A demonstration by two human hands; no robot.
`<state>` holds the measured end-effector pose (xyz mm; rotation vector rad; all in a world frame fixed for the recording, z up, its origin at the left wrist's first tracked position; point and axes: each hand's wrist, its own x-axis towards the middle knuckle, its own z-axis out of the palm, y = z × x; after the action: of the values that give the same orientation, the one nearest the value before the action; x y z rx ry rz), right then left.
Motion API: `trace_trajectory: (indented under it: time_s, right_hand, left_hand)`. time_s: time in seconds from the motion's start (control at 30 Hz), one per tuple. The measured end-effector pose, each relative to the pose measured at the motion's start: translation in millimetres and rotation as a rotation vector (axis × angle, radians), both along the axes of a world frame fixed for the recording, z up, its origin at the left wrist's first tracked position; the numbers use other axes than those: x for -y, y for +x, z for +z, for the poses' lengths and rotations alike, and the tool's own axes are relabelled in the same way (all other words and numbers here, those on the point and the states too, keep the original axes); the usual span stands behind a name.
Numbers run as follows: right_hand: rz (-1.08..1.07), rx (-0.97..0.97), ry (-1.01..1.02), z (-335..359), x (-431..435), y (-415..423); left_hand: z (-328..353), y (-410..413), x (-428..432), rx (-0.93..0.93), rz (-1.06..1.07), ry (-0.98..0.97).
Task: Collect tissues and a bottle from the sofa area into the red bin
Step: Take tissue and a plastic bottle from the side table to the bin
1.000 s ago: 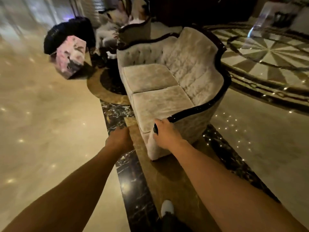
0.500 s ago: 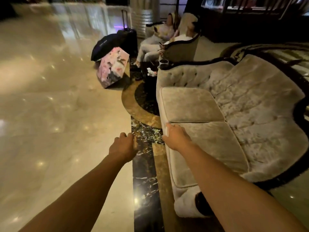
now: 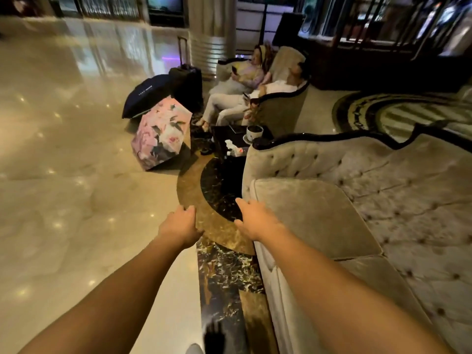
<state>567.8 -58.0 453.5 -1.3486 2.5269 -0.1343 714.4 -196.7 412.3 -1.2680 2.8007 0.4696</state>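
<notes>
White crumpled tissues (image 3: 230,146) lie on a dark side table (image 3: 224,135) just beyond the far arm of the beige tufted sofa (image 3: 357,200); a small pinkish item sits beside them. No bottle or red bin shows. My left hand (image 3: 180,227) hangs over the marble floor with its fingers curled and nothing visible in it. My right hand (image 3: 255,221) is beside the front corner of the sofa's seat cushion, fingers loosely apart, empty. Both hands are well short of the table.
A floral umbrella (image 3: 161,135) and a dark umbrella (image 3: 145,94) lie open on the floor left of the table, with a black suitcase (image 3: 186,85) behind. Two seated people occupy armchairs (image 3: 281,108) beyond. A white cup (image 3: 254,132) stands on the table.
I have moved forward along the sofa's front toward its far arm. The side table and the seated people are closer. Both hands stay out in front, holding nothing.
</notes>
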Motion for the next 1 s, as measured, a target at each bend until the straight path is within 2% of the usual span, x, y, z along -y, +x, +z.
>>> trace_trajectory:
  time_s: [0.2, 0.4, 0.57, 0.73, 1.0]
  right_hand:
    - [-0.028, 0.054, -0.044, 22, 136, -92]
    - [-0.118, 0.099, 0.071, -28, 250, -215]
    - [-0.197, 0.199, 0.167, -65, 349, -343]
    - [-0.28, 0.246, 0.209, -63, 442, -444]
    - [-0.241, 0.276, 0.214, -89, 598, -566]
  left_hand:
    - [28, -132, 142, 0.041, -0.167, 0.018]
    - [-17, -264, 243, 0.094, -0.316, 0.107]
    - [-48, -356, 347, 0.163, -0.276, 0.208]
    - [-46, -431, 445, 0.154, -0.235, 0.247]
    - [-80, -590, 604, 0.218, -0.269, 0.316]
